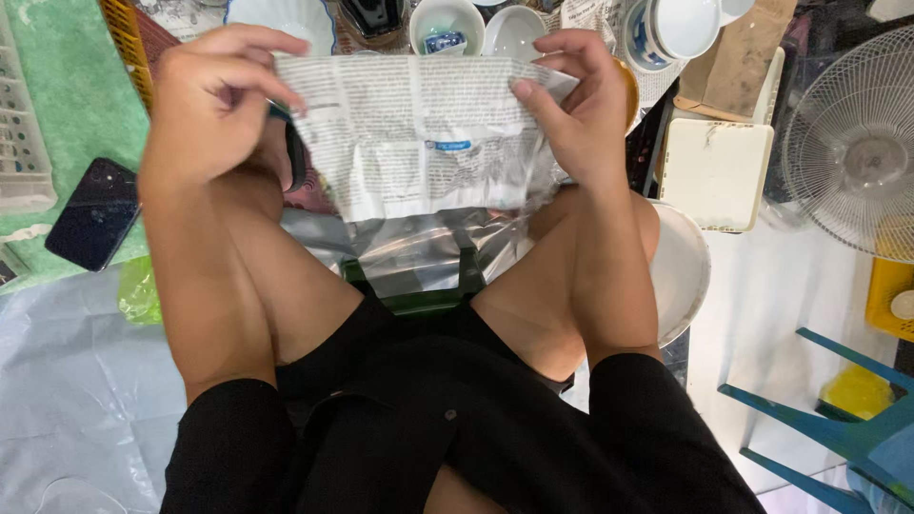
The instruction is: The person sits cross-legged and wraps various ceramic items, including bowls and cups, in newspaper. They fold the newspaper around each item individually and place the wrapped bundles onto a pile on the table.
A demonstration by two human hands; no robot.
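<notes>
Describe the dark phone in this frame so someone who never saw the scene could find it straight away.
Start at the green mat on the left, beside the person's left hand holding the newspaper sheet. On the mat's lower edge lies the phone, a flat black glossy rectangle, tilted. Nothing else nearby is dark and shiny.

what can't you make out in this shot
Head view only:
- What the crumpled printed newspaper sheet wraps, if anything: the paper and both hands, left hand and right hand, cover it.
- White ceramic bowls: cut off by the top edge.
- White electric fan: cut off by the right edge.
</notes>
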